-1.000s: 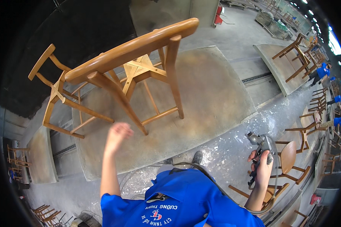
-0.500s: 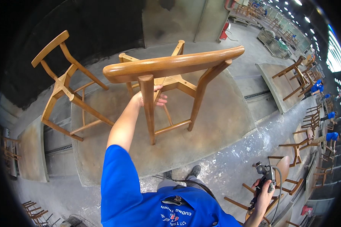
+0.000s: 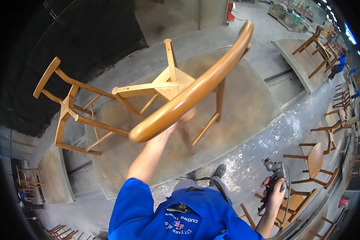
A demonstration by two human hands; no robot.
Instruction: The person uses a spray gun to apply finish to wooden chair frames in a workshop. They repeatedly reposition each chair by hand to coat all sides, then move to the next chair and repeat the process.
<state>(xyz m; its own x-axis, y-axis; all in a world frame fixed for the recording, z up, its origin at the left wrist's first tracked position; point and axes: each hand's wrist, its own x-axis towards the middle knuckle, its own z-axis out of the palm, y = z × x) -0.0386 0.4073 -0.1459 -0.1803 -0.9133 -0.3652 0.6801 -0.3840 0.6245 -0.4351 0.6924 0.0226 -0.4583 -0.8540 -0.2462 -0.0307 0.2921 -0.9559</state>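
A wooden chair frame [image 3: 196, 98] without a seat stands tilted in front of me, its curved top rail nearest. My left hand [image 3: 172, 129] reaches beneath that rail and is closed on the back post of the frame. Most of its fingers are hidden by the rail and smeared by motion. Off to the right, my right hand [image 3: 275, 195] is wrapped round a spray gun [image 3: 277, 174] with a hose, held away from the chair. A second, similar chair frame [image 3: 70, 102] stands at the left, not touched by either hand.
Under the frames lies a large stained board [image 3: 244, 116]. Another board [image 3: 294, 66] with chairs is at the far right, and one [image 3: 54, 172] at the left. Several chairs [image 3: 315, 160] line the right side. A dark wall [image 3: 96, 48] rises behind; co-workers [image 3: 340, 66] stand far right.
The near chair frame has turned, its top rail now slanting from lower left to upper right. My left hand has moved with it, further under the rail. The spray gun stays in my right hand.
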